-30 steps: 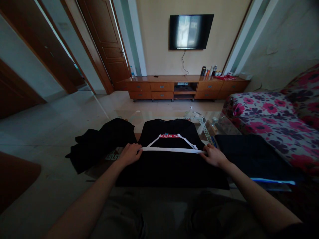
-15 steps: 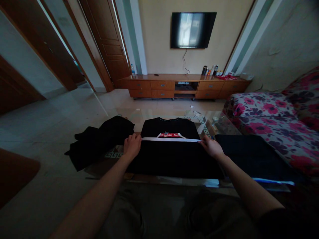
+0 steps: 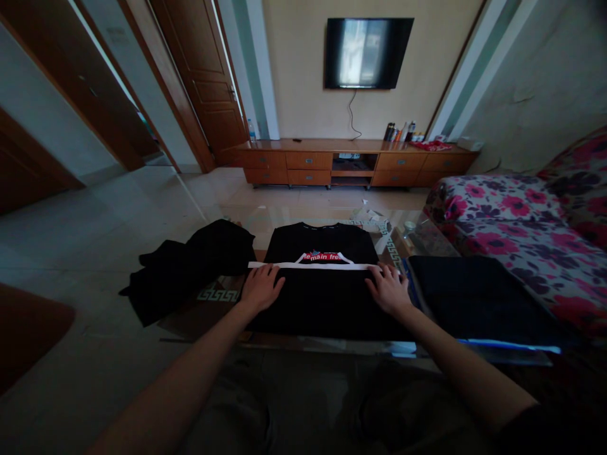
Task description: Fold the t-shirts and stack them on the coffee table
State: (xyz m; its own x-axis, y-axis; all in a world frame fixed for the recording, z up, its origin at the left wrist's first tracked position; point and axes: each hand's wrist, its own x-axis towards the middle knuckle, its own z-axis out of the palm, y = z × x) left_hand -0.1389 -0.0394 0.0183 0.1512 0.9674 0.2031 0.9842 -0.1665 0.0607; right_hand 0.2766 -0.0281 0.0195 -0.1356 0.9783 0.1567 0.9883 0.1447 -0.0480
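Note:
A black T-shirt (image 3: 322, 303) lies folded on the glass table, its neckline at the far side. A white band (image 3: 313, 266) runs across it, just below a red printed patch with white lettering. My left hand (image 3: 260, 287) rests flat on the shirt's left part, fingers spread at the band. Likewise my right hand (image 3: 389, 289) lies on the right part, its fingers apart and touching the band's right end. Neither hand grips anything.
A crumpled black garment (image 3: 194, 268) lies at the table's left. To the right is a dark folded garment (image 3: 478, 294) with a blue-white edge beneath it. A flowered sofa (image 3: 512, 215) stands at right; a TV cabinet (image 3: 308, 161) is across the room.
Both hands have let go of the white band's ends and now lie flat on the shirt. My left hand has shifted right and the band's left end now shows.

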